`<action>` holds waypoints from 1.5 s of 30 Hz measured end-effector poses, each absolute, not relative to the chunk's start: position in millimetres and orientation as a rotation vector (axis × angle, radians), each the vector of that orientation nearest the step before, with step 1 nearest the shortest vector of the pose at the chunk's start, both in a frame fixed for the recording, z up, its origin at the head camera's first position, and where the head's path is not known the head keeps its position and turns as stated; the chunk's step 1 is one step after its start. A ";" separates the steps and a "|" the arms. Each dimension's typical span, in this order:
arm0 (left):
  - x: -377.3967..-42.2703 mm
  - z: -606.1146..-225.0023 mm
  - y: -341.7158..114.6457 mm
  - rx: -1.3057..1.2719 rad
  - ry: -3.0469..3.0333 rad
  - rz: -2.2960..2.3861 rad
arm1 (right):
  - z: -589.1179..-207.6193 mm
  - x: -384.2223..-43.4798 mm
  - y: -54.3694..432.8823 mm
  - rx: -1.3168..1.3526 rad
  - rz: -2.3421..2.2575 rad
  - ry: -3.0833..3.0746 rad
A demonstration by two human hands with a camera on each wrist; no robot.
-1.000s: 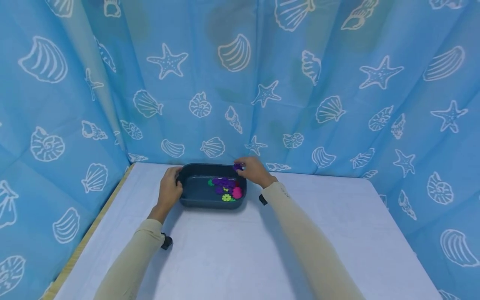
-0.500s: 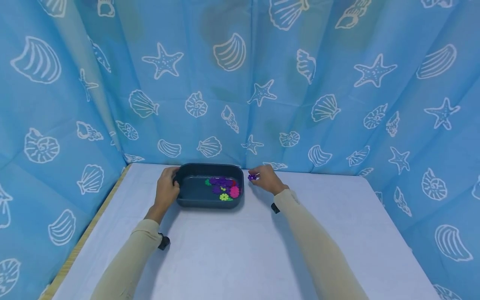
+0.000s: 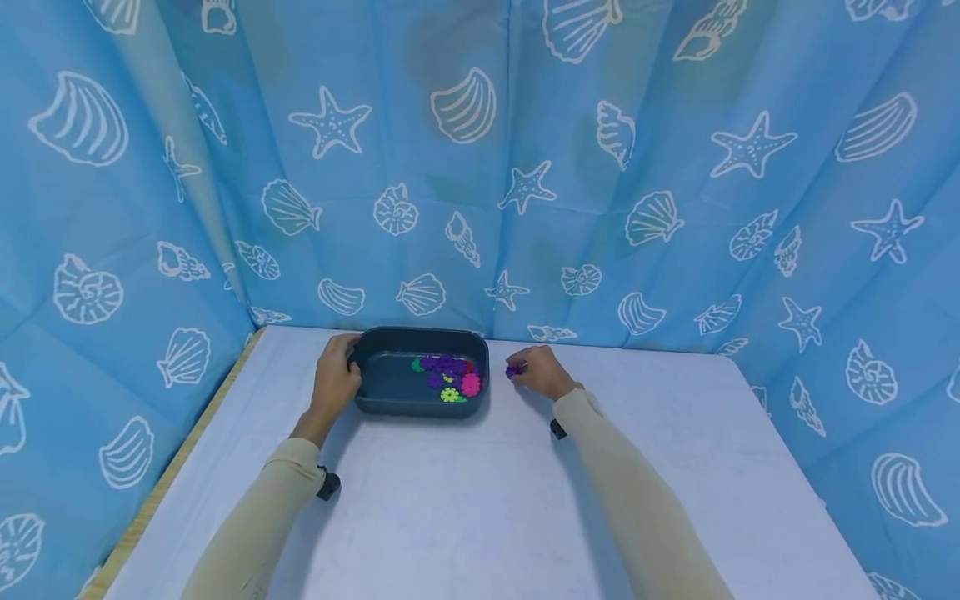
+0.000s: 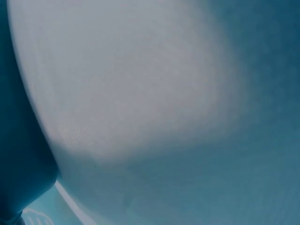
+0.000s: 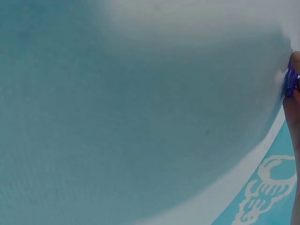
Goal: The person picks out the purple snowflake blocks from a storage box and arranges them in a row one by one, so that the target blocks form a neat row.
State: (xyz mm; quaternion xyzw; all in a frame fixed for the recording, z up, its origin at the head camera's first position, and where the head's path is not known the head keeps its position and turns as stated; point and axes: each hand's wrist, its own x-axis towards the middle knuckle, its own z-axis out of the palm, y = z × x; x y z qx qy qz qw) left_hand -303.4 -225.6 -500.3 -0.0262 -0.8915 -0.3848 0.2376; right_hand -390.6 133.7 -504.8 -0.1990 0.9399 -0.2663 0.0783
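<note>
A dark grey rectangular tub [image 3: 397, 407] stands at the back of the table, and my left hand [image 3: 334, 380] grips its left end, thumb on the near side of the rim. Inside, gathered toward the right, lie several purple, pink, yellow, green and red flower-shaped discs, among them a pink disc [image 3: 470, 384] and a yellow disc [image 3: 450, 394]. To the right of the tub, my right hand [image 3: 543, 372] pinches a purple flower-shaped disc [image 3: 513, 372] low over the cloth. In the right wrist view, fingertips hold the purple disc [image 5: 291, 77] at the edge. The left wrist view shows the tub's dark wall [image 4: 23, 140].
A white cloth [image 3: 450, 508] covers the table, whose wooden edge [image 3: 172, 467] shows at the left. Blue curtains [image 3: 480, 208] with white shell prints hang behind and at both sides, close to the table's back edge.
My right hand has carried the purple disc from over the tub's right rim out to the right and down to the cloth. My left hand keeps its grip on the tub.
</note>
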 end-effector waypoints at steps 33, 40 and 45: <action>-304.8 -505.4 -233.2 -0.048 -2.454 -1.026 | -450.4 -392.1 27.5 -1.057 -1.172 2.739; -306.3 -505.9 -227.1 -0.031 -2.483 -1.023 | -467.3 -391.3 16.4 -1.011 -0.959 2.767; -306.3 -502.9 -229.9 -0.040 -2.478 -1.018 | -475.9 -392.9 15.7 -0.918 -0.750 2.763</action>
